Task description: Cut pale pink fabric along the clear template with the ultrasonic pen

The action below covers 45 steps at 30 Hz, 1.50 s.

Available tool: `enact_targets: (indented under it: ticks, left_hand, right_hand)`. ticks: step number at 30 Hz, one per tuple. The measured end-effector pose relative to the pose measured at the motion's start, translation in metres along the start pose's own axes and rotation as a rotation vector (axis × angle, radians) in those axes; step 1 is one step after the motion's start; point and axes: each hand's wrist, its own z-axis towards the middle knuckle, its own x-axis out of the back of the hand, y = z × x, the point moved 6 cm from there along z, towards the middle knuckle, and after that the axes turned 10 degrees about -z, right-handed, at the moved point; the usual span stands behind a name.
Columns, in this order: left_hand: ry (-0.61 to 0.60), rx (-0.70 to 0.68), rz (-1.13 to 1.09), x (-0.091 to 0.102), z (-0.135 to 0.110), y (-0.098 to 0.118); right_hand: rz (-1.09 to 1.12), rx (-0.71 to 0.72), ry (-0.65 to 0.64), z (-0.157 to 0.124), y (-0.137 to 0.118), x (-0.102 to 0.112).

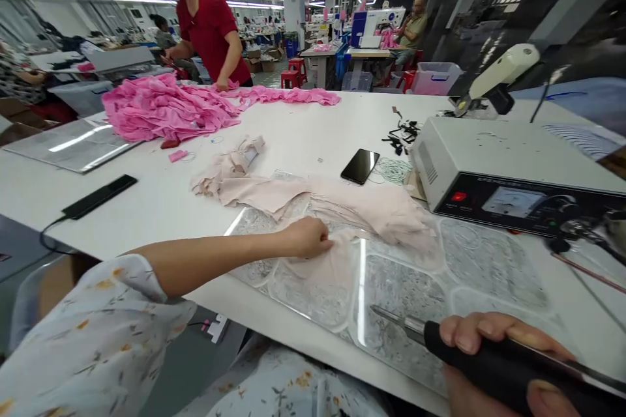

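The left hand (pixel 306 236) seems pinched closed on the cloth (pixel 381 205) lying across the sheet (pixel 405 280), while the right hand (pixel 508 326) grips the tool (pixel 489 365) at the sheet's near edge, so smoothing the cloth and keeping bare skin off the tip should help.

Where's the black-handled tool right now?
The black-handled tool is at the head view's lower right, gripped in the right hand, its metal tip over the marbled sheet.
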Motion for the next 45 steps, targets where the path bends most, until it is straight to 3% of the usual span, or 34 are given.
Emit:
enact_targets:
  ticks: [5, 11, 14, 16, 18, 23, 38, 45]
  left_hand:
    - [0.025, -0.014, -0.061, 0.000, -0.025, -0.006]
    - [-0.016, -0.114, -0.050, -0.013, -0.054, -0.004]
    - [-0.004, -0.393, -0.008, -0.014, -0.050, 0.013]
    - [-0.057, -0.610, -0.008, -0.018, -0.045, 0.027]
    - [-0.134, -0.675, -0.043, -0.023, -0.035, 0.032]
    - [-0.230, -0.653, -0.132, -0.030, -0.016, 0.033]
    - [-0.351, -0.531, -0.241, -0.032, -0.004, 0.039]
    - [-0.329, -0.481, -0.362, -0.027, 0.002, 0.037]
  right_hand:
    - [0.002, 0.071, -0.018, 0.004, -0.003, -0.010]
    - [0.010, 0.075, 0.014, 0.002, 0.008, -0.004]
    - [0.006, 0.059, 0.036, -0.001, 0.010, -0.001]
    - [0.002, 0.055, 0.050, -0.003, 0.009, -0.002]
    - [-0.007, 0.057, 0.062, -0.005, 0.008, -0.004]
    - [-0.016, 0.072, 0.098, -0.009, 0.004, -0.009]
    - [-0.029, 0.090, 0.159, -0.012, 0.003, -0.007]
    - [-0.033, 0.120, 0.199, -0.010, 0.003, 0.003]
